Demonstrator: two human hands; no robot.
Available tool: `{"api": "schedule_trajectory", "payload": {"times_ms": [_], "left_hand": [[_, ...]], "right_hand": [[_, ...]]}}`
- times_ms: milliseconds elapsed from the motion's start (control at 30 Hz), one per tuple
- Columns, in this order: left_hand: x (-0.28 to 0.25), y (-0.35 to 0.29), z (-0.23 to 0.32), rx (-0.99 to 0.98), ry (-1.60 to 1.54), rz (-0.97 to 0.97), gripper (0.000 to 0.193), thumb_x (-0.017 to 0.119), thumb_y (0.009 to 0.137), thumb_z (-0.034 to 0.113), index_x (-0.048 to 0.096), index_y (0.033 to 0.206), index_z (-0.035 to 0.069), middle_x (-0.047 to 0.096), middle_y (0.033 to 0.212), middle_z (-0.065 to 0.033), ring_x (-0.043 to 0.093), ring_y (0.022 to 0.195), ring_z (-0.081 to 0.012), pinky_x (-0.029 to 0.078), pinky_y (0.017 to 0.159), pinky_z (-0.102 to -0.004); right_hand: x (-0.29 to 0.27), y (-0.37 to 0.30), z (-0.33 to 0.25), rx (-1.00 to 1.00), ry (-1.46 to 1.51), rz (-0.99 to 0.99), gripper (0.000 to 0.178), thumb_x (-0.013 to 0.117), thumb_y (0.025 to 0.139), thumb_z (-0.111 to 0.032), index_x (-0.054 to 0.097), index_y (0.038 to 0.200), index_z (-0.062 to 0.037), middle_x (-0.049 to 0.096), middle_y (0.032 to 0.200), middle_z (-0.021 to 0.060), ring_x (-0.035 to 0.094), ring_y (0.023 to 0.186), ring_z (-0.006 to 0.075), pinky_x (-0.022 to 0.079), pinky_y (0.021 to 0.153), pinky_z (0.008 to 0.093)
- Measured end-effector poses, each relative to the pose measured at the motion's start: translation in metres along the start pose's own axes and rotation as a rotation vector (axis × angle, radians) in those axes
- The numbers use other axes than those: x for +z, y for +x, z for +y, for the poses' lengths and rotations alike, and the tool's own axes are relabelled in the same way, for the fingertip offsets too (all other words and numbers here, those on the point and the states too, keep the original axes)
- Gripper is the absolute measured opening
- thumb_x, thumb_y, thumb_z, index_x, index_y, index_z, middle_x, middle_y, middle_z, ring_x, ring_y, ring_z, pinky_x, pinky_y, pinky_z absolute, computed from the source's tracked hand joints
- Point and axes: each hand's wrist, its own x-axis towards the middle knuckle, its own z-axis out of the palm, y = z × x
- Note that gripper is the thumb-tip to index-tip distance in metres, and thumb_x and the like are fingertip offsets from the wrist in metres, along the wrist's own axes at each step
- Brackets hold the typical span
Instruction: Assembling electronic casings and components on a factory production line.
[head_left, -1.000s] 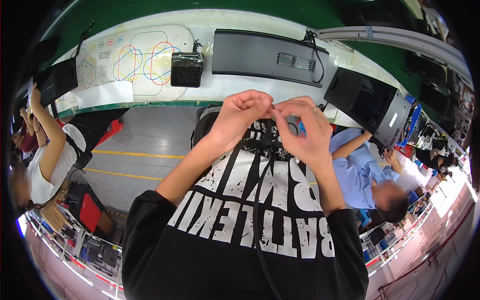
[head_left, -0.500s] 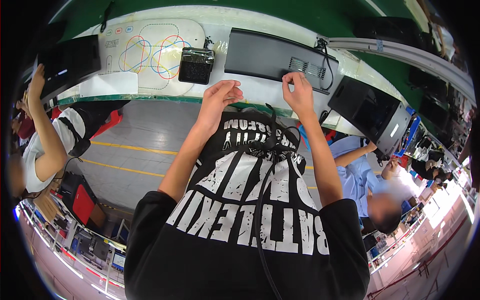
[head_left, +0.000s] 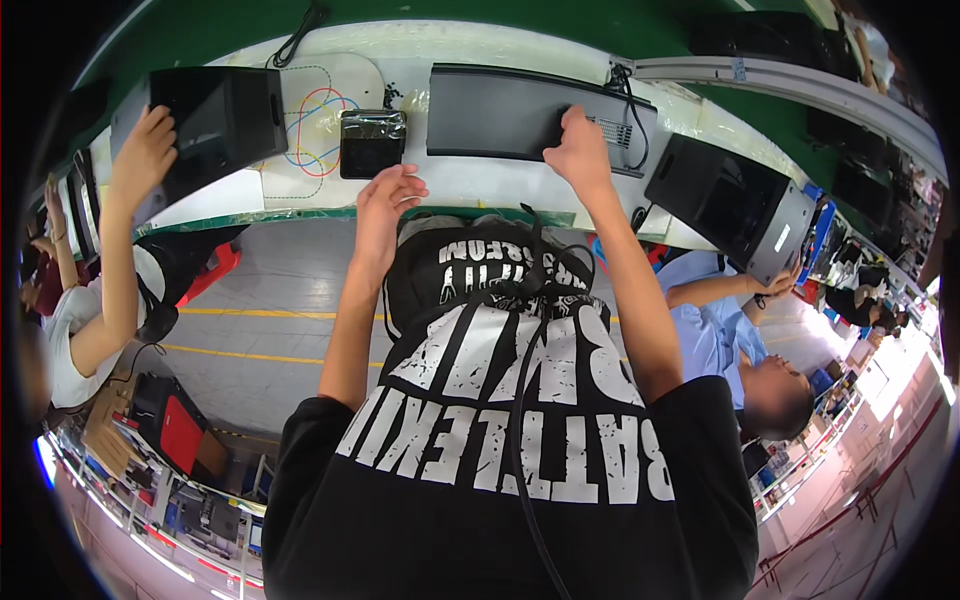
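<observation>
Right hand (head_left: pixel 580 150) up in the upper centre of the frame, over the long, dark grey, rectangular casing (head_left: pixel 490 110) that lies across the white worktop (head_left: pixel 417 125), close by its slotted vents! Those fingers are curled in together; whether they pinch anything or touch the casing, I cannot tell. Over to the left hand (head_left: pixel 385 205), left of centre: fingers loosely bent, slightly apart, right by the lower edge of the small, square, black open box (head_left: pixel 373 150). A black cord (head_left: pixel 637 125) loops over the casing's right end.
</observation>
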Motion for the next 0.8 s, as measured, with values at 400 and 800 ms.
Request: {"api": "schedule_trajectory", "payload": {"times_ms": [400,800], "left_hand": [[0.005,0.083,-0.037,0.415,0.555,0.148,0.041,0.055,0.096,0.026,0.049,0.127,-0.001,0.053,0.119,-0.0135,0.053,0.104,-0.0188,0.042,0.090,-0.0301],[0.025,0.077,-0.039,0.268,0.445,0.080,0.072,0.052,0.097,0.041,0.024,0.149,0.000,0.034,0.150,-0.0145,0.032,0.137,-0.0225,0.022,0.113,-0.0317]], "right_hand": [[0.006,-0.005,-0.022,0.194,0.049,0.013,0.025,0.063,0.057,0.000,0.057,0.081,-0.0037,0.065,0.076,0.0178,0.064,0.077,0.0381,0.051,0.068,0.0437],[-0.085,0.033,0.124,0.016,0.834,0.219,0.034,0.049,0.099,-0.030,0.061,0.115,-0.0027,0.063,0.112,0.0070,0.055,0.107,0.0144,0.039,0.097,0.0294]]}}
